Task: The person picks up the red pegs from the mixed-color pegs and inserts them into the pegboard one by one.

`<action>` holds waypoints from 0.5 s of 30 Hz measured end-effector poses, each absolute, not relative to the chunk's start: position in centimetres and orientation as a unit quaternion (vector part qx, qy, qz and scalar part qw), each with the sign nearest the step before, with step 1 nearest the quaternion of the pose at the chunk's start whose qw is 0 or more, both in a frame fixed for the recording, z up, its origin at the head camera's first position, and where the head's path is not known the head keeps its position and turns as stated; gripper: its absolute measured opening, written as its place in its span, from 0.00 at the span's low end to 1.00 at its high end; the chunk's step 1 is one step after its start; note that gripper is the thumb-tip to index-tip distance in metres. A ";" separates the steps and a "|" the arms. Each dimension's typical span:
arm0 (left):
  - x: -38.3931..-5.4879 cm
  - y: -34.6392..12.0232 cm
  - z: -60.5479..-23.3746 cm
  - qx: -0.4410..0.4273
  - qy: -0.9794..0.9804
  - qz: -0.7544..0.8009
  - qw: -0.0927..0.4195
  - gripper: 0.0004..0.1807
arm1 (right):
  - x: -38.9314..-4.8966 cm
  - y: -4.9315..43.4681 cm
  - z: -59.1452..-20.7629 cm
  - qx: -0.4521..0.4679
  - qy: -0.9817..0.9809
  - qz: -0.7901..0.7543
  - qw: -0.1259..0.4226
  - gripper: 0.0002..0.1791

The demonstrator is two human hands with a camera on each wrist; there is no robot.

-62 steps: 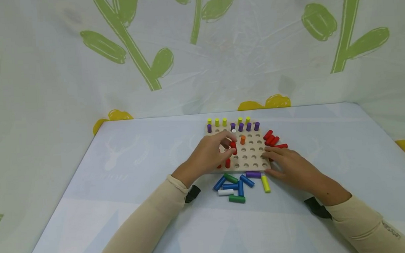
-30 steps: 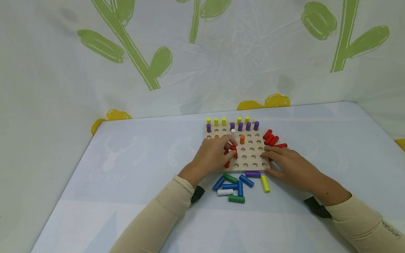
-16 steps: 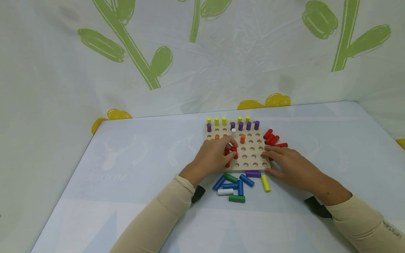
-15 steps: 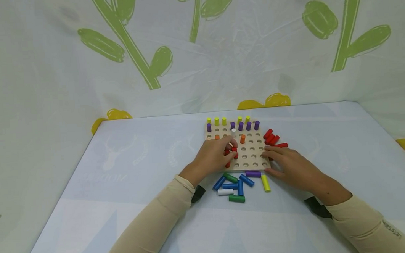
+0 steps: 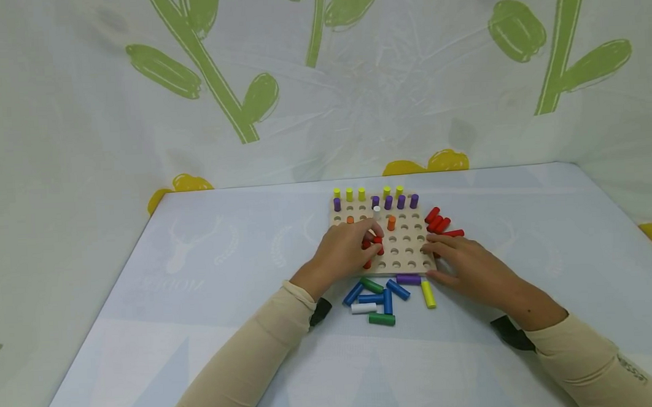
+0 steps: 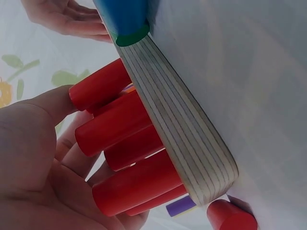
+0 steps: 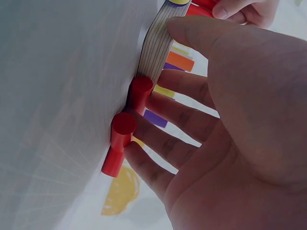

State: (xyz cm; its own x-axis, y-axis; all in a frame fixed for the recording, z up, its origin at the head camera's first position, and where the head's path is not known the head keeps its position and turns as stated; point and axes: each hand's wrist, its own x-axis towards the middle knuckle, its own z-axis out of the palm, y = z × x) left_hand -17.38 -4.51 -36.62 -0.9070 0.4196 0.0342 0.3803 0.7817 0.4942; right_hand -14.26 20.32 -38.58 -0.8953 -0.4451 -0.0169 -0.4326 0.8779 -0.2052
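Observation:
A wooden pegboard (image 5: 404, 269) holds upright yellow, purple, orange, white and red pegs. My left hand (image 5: 334, 249) is over its left side and pinches a red peg (image 5: 379, 245) between thumb and fingers. In the left wrist view, that thumb touches the end of a red peg (image 6: 100, 86), with more red pegs (image 6: 136, 184) beside it. My right hand (image 5: 468, 270) rests against the board's right edge, fingers extended; in the right wrist view, its thumb (image 7: 192, 31) lies on the layered side. The left hand covers part of the board.
Loose red pegs (image 5: 438, 224) lie right of the board. In front lie blue pegs (image 5: 371, 299), green pegs (image 5: 382, 319), a white peg (image 5: 363, 308), a purple peg (image 5: 409, 279) and a yellow peg (image 5: 428, 294). A patterned curtain (image 5: 408, 88) rises behind the table.
The left hand has come down slightly with the red peg, which was higher above the board and now stands lower, at the board. The right hand has stayed in place.

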 end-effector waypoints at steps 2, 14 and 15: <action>-17.4 -4.5 -36.6 0.212 0.943 0.253 0.041 0.08 | -14.3 20.3 -38.5 -0.226 0.968 -0.099 0.031 0.32; -17.2 -4.4 -36.7 0.204 0.944 0.254 0.059 0.09 | -14.0 20.4 -38.5 -0.236 0.966 -0.100 0.017 0.32; -17.2 -4.4 -36.7 0.204 0.944 0.253 0.060 0.09 | -14.1 20.5 -38.6 -0.236 0.966 -0.099 0.017 0.32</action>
State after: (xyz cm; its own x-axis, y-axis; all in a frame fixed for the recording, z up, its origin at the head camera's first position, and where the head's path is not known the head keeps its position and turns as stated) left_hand -17.15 -4.40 -36.71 -0.9092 0.4162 -0.0096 0.3555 0.7882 0.5023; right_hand -14.06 20.46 -38.57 -0.8878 -0.4601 0.0142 -0.4533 0.8686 -0.2001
